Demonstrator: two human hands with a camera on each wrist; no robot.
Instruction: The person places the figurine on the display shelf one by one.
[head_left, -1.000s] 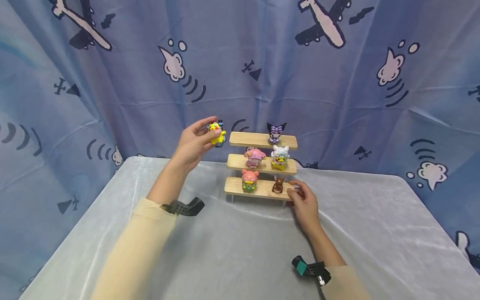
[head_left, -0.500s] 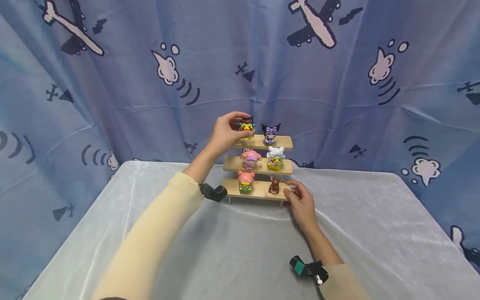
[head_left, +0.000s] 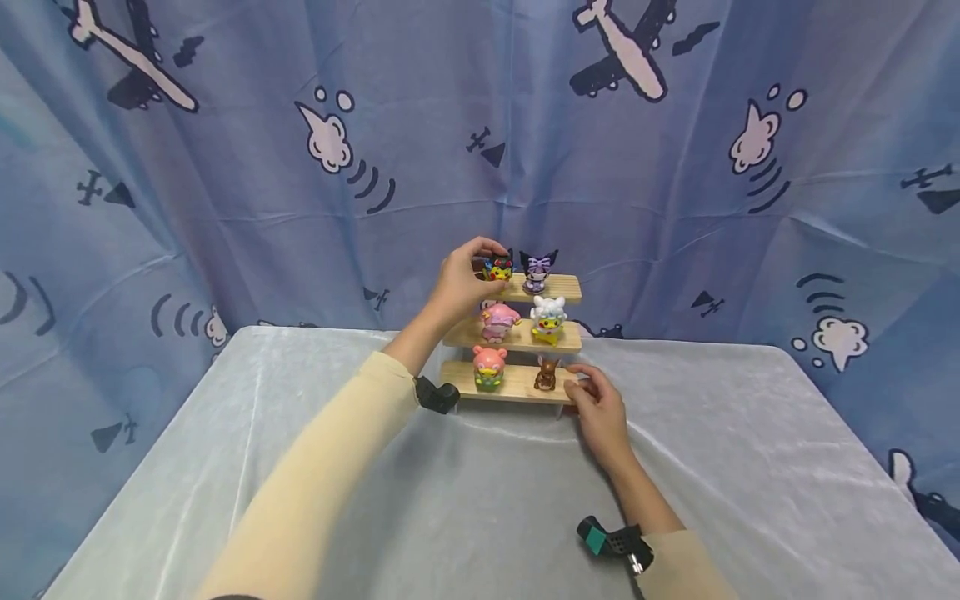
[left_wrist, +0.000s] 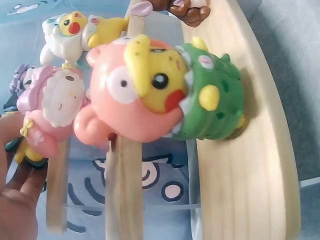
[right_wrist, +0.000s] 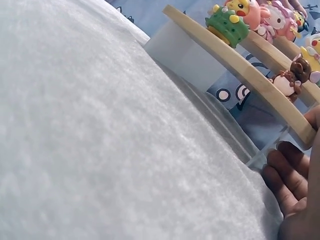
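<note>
My left hand pinches a yellow figurine with a dark hat at the left of the top tier, beside a purple-and-black figurine. In the left wrist view this figurine is mostly hidden behind a pink figurine. My right hand grips the right end of the bottom plank of a three-tier wooden display stand. Its thumb lies over the plank, with the fingers below in the right wrist view. Close to that thumb sits a brown figurine.
On the middle tier stand the pink figurine and a white-and-yellow figurine. A pink-and-green figurine is at the left of the bottom tier. The stand rests on a table with a pale cloth, before a blue printed curtain.
My left hand has carried the yellow figurine rightward from beside the stand to the top tier, then lowered it slightly. My right hand has kept its hold on the bottom plank.
</note>
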